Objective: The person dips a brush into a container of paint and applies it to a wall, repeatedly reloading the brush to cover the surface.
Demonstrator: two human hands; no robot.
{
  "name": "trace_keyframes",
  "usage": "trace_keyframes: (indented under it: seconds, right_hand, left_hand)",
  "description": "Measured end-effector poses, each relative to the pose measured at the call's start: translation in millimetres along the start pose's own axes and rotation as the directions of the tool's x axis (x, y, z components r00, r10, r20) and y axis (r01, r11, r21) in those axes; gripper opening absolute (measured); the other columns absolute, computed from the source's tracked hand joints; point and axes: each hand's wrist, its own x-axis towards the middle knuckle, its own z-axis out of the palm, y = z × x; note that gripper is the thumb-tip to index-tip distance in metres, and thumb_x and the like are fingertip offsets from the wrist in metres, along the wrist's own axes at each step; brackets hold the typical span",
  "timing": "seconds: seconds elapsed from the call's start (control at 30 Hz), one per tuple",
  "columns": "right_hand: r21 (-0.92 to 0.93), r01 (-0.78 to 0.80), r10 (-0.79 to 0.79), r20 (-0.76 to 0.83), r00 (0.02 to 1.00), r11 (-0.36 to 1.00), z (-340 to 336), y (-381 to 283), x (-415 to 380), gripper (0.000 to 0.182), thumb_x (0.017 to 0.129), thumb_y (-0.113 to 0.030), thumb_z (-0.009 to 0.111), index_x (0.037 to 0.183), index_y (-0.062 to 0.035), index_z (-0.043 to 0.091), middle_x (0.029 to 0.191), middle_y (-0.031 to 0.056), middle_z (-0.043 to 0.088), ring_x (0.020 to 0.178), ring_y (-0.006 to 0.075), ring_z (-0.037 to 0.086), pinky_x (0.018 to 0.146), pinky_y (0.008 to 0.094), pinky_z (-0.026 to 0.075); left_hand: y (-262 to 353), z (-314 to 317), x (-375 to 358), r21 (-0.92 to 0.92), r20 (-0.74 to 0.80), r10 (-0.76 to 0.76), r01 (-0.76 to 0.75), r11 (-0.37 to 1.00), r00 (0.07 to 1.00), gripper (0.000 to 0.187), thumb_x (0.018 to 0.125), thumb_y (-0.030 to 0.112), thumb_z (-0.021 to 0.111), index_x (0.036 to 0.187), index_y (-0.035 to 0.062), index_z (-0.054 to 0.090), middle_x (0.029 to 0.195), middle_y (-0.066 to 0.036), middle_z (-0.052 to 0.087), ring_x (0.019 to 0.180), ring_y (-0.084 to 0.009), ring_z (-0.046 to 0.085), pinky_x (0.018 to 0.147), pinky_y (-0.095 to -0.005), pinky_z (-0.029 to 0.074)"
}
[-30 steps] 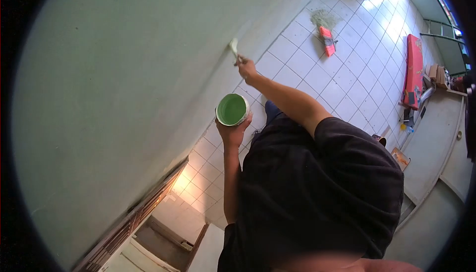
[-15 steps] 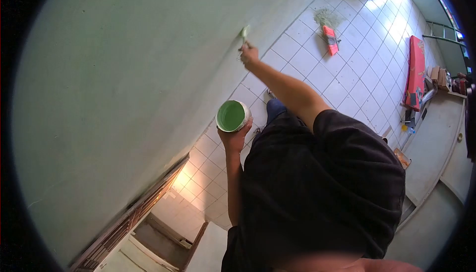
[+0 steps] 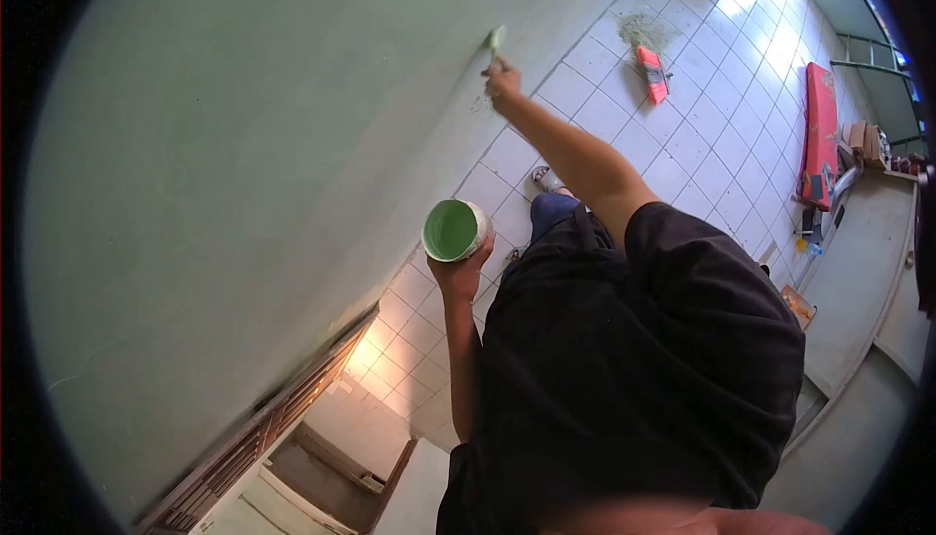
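My left hand [image 3: 462, 274] is wrapped round the lower part of a white paint bucket [image 3: 482, 228], whose open top tilts toward me. Green paint [image 3: 451, 232] shows inside, and the bucket's outer side is smeared. Out at the end of my stretched arm, my right hand [image 3: 503, 82] grips the handle of a paintbrush [image 3: 498, 39]. The brush's pale head is right at the light green wall [image 3: 273, 145], low down near where it meets the floor.
White tiles cover the floor [image 3: 624, 150]. On it lie a red broom head [image 3: 652, 75] and a heap of grey debris [image 3: 643, 32]. A long red box-like object [image 3: 819, 135] stands to the right, near a pale cabinet [image 3: 848, 281]. Wooden slats [image 3: 253, 437] edge an opening at lower left.
My right hand has moved the brush along the wall, up and slightly right in view. The paint bucket in my left hand stays almost in place.
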Motion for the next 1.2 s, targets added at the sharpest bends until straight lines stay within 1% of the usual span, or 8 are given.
trace_keyframes:
  seconds: [0.13, 0.3, 0.47, 0.67, 0.73, 0.87, 1.07, 1.2]
  right_hand:
    - [-0.267, -0.065, 0.124, 0.207, 0.970, 0.961, 16.1, 38.0, -107.0, 0.044, 0.102, -0.011, 0.062, 0.145, -0.0057, 0.058, 0.081, 0.0094, 0.071, 0.048, 0.0097, 0.045, 0.042, 0.0277, 0.037]
    - [-0.115, -0.250, 0.275, 0.375, 0.885, 0.961, -33.8, 38.7, -147.7, 0.040, 0.099, -0.007, 0.062, 0.139, -0.0045, 0.062, 0.083, 0.0090, 0.072, 0.049, 0.0096, 0.046, 0.043, 0.0272, 0.037]
    - [0.034, 0.089, -0.088, -0.045, 0.995, 0.995, -32.6, -14.5, -25.6, 0.039, 0.101, -0.020, 0.064, 0.139, -0.0119, 0.067, 0.084, 0.0085, 0.074, 0.066, 0.0117, 0.059, 0.057, 0.0314, 0.048]
    - [-0.190, 0.049, -0.040, 0.049, 0.998, 0.981, 27.1, 16.9, -73.2, 0.043, 0.104, -0.015, 0.059, 0.147, -0.0108, 0.059, 0.085, 0.0049, 0.069, 0.051, 0.0092, 0.048, 0.044, 0.0293, 0.040]
    - [-0.240, -0.004, 0.051, 0.192, 0.980, 0.971, 7.8, 18.6, -126.1, 0.043, 0.098, -0.019, 0.066, 0.141, -0.0125, 0.065, 0.090, 0.0091, 0.075, 0.073, 0.0167, 0.066, 0.073, 0.0361, 0.054]
    - [-0.209, -0.026, 0.088, 0.289, 0.953, 0.978, -43.3, 4.6, -147.6, 0.051, 0.096, -0.016, 0.069, 0.145, -0.0086, 0.060, 0.090, 0.0091, 0.073, 0.072, 0.0153, 0.065, 0.067, 0.0339, 0.053]
    - [-0.153, 0.049, -0.013, 0.226, 0.974, 0.987, -73.1, -43.5, -109.3, 0.055, 0.090, -0.007, 0.074, 0.139, 0.0091, 0.054, 0.094, 0.0113, 0.072, 0.070, 0.0150, 0.068, 0.055, 0.0316, 0.052]
    - [-0.311, 0.097, -0.134, -0.097, 0.986, 0.945, -53.4, -64.5, -71.8, 0.047, 0.088, 0.003, 0.066, 0.134, -0.0047, 0.063, 0.093, 0.0132, 0.072, 0.073, 0.0196, 0.071, 0.057, 0.0348, 0.054]
  left_hand:
    - [-3.8, -4.4, -0.1, 0.060, -0.001, -0.014, 0.014, 0.998, 1.000, 0.058, 0.069, 0.009, 0.094, 0.120, 0.0004, 0.068, 0.113, -0.009, 0.074, 0.101, -0.0204, 0.070, 0.095, -0.0370, 0.055]
    - [-9.5, -7.6, 4.6, 0.035, 0.038, 0.014, -0.015, 0.999, 0.999, 0.057, 0.069, 0.009, 0.095, 0.119, 0.0008, 0.069, 0.112, -0.009, 0.074, 0.100, -0.0213, 0.071, 0.094, -0.0374, 0.055]
    - [-7.6, -4.8, 3.5, 0.011, 0.032, 0.069, -0.070, 0.998, 0.997, 0.056, 0.069, 0.010, 0.094, 0.118, 0.0007, 0.069, 0.111, -0.009, 0.074, 0.099, -0.0213, 0.071, 0.093, -0.0368, 0.056]
    - [-8.5, -3.8, 2.5, -0.033, 0.001, -0.025, 0.025, 0.999, 1.000, 0.056, 0.069, 0.009, 0.094, 0.118, 0.0000, 0.069, 0.112, -0.009, 0.074, 0.100, -0.0205, 0.071, 0.094, -0.0369, 0.056]
    - [-9.5, -4.8, 6.0, -0.020, 0.018, 0.035, -0.035, 0.999, 0.999, 0.056, 0.069, 0.010, 0.095, 0.118, -0.0001, 0.069, 0.112, -0.009, 0.075, 0.100, -0.0206, 0.071, 0.094, -0.0370, 0.056]
    - [-8.6, -4.9, 7.4, -0.019, 0.022, 0.033, -0.033, 0.999, 0.999, 0.056, 0.070, 0.011, 0.095, 0.118, -0.0002, 0.068, 0.112, -0.010, 0.074, 0.100, -0.0214, 0.071, 0.094, -0.0370, 0.056]
    - [-11.2, -5.0, 6.9, 0.013, 0.050, 0.102, -0.103, 0.995, 0.994, 0.056, 0.070, 0.012, 0.094, 0.119, 0.0001, 0.068, 0.113, -0.010, 0.074, 0.101, -0.0221, 0.070, 0.093, -0.0371, 0.056]
    - [-8.0, -5.2, 3.6, -0.026, 0.010, 0.066, -0.066, 0.997, 0.998, 0.057, 0.070, 0.012, 0.095, 0.119, 0.0001, 0.068, 0.113, -0.010, 0.074, 0.101, -0.0213, 0.071, 0.094, -0.0371, 0.056]
